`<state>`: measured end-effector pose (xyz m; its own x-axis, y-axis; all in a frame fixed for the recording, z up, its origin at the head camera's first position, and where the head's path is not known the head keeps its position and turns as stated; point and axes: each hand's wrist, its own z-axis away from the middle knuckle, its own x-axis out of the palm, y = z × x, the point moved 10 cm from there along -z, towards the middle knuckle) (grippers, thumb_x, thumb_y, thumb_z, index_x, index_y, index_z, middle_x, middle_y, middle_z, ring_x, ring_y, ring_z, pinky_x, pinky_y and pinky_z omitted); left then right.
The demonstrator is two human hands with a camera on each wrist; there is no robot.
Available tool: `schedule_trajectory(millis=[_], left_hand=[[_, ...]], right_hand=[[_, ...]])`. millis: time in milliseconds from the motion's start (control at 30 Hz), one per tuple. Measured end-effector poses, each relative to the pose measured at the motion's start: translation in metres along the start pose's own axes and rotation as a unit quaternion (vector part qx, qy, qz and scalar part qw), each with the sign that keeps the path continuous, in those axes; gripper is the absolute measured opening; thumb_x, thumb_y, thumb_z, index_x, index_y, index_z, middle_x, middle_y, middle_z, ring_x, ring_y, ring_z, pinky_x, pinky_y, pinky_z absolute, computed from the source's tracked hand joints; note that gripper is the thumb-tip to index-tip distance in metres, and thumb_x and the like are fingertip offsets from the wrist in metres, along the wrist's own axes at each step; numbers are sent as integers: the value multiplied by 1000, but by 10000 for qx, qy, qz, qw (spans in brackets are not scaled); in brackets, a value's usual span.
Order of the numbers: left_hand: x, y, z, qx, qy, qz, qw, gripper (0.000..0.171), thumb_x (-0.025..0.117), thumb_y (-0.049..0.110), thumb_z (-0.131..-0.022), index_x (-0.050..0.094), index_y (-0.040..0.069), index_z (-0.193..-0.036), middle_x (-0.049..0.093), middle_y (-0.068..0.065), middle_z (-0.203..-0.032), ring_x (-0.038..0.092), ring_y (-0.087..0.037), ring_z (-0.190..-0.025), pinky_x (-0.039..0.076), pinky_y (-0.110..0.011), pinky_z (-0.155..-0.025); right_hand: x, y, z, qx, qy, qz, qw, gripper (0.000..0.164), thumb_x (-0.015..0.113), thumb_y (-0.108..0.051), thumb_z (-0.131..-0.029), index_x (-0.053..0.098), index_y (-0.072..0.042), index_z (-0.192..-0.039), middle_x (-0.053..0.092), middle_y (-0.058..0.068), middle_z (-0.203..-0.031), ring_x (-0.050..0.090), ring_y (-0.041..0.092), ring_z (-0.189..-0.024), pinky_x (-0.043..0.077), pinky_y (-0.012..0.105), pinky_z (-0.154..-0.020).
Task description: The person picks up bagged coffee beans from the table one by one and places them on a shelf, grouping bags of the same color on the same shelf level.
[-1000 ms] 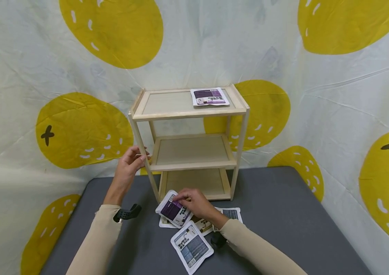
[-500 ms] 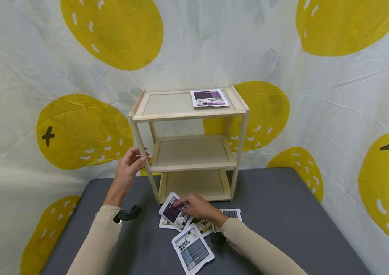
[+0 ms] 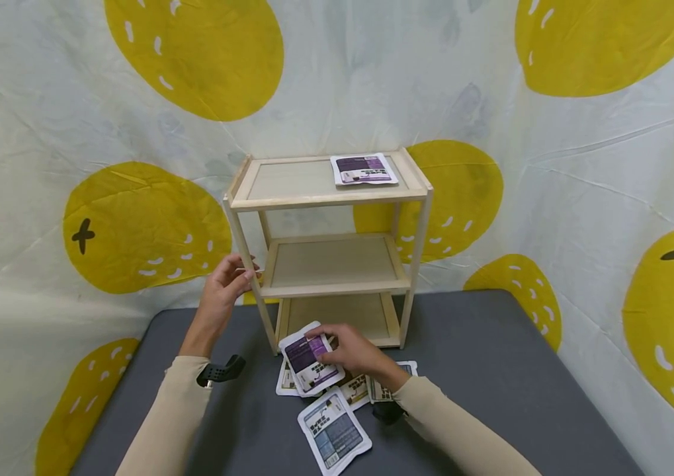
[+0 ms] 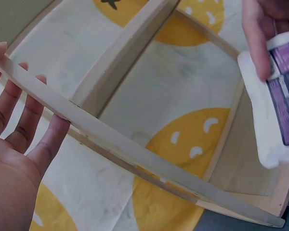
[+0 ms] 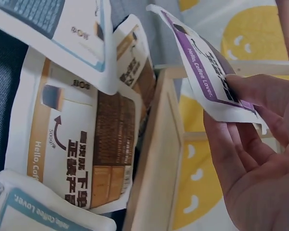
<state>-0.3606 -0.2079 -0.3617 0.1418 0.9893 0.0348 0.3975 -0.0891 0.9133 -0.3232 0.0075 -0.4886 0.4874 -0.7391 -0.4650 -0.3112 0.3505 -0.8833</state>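
My right hand [image 3: 351,350] pinches a white and purple coffee pouch [image 3: 303,360] by its edge, thumb on one face and fingers behind, as the right wrist view shows. The pouch [image 5: 202,72] is raised and tilted above other pouches. My left hand [image 3: 220,291] touches the left front post of a small wooden shelf rack [image 3: 337,289]; in the left wrist view the thumb and fingertips of the left hand [image 4: 19,130] curl round that post. On the rack's top shelf lies another purple pouch [image 3: 364,169].
In front of the rack lie a blue-grey pouch [image 3: 335,433], a brown pouch [image 3: 356,391] and further pouches, some overlapping, on the dark grey table [image 3: 479,396]. A fabric wall with yellow fruit [image 3: 146,228] stands behind the rack.
The right hand has taken hold of the purple pouch and lifted it off the pile, a little up and to the right. My left hand stays on the post.
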Motion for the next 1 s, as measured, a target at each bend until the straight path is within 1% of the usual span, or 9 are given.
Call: schedule_trajectory(millis=[167,300,367,500,633,733,900,967,1000], left_hand=[[-1,-1,0,-8,10,19,10000,25,62,11,-102,58,10,-127,59,-21,-117,65,-33,-108,58,-31,-87],[-1,-2,0,-21,1,-46,10000,25,62,12,-102,59,11,-127,58,-23,-118,64,-35,-109,58,-31,-88],[-1,-2,0,-39,10,-86,10000,26,63,13,-102,58,11,-127,56,-26,-120,64,-36,-110,58,-31,-88],[-1,-2,0,-70,36,-140,9999,28,63,14,-102,56,6,-128,56,-27,-121,64,-36,-110,58,-30,-88],[-1,-2,0,-53,45,-81,9999,30,62,12,-102,55,3,-129,58,-21,-117,66,-31,-108,58,-30,-88],[-1,-1,0,-30,12,-42,10000,27,61,11,-102,56,6,-128,60,-15,-115,67,-28,-108,58,-30,-89],[-1,-2,0,-32,-16,-25,10000,21,60,11,-103,59,15,-123,61,-16,-116,65,-31,-110,57,-30,-87],[-1,-2,1,-28,-35,-36,10000,21,60,11,-103,59,14,-124,61,-16,-117,65,-31,-110,57,-29,-87],[-1,-2,1,-31,-35,-35,10000,23,60,12,-103,58,11,-125,61,-15,-117,65,-31,-110,57,-29,-87]], right_hand=[[-6,-5,5,77,-13,-489,9988,50,75,5,-85,64,-4,-134,71,15,-105,70,15,-79,59,30,-63],[-12,-12,10,196,-12,-832,9963,49,74,4,-86,64,0,-134,74,18,-101,74,20,-79,59,30,-63],[-15,-15,14,261,-26,-921,9954,48,74,2,-88,63,-1,-135,74,19,-103,75,22,-80,59,30,-63],[-23,-25,20,195,-82,-866,9960,47,71,0,-91,62,-4,-137,70,19,-118,75,24,-85,58,30,-63],[-29,-34,25,13,-159,-902,9958,47,68,3,-91,61,-2,-138,65,21,-126,74,25,-88,58,31,-65],[-34,-40,29,-65,-175,-940,9954,48,68,5,-91,61,-2,-137,66,21,-125,74,24,-88,59,30,-67],[-43,-52,35,-175,-257,-1013,9944,48,67,5,-91,60,-1,-138,68,22,-119,74,23,-89,61,32,-68],[-47,-58,38,-225,-261,-971,9947,48,67,4,-91,60,-1,-137,69,22,-118,74,23,-88,61,33,-68],[-50,-61,39,-265,-241,-922,9951,47,68,3,-91,60,-1,-137,69,22,-118,74,23,-88,61,33,-68]])
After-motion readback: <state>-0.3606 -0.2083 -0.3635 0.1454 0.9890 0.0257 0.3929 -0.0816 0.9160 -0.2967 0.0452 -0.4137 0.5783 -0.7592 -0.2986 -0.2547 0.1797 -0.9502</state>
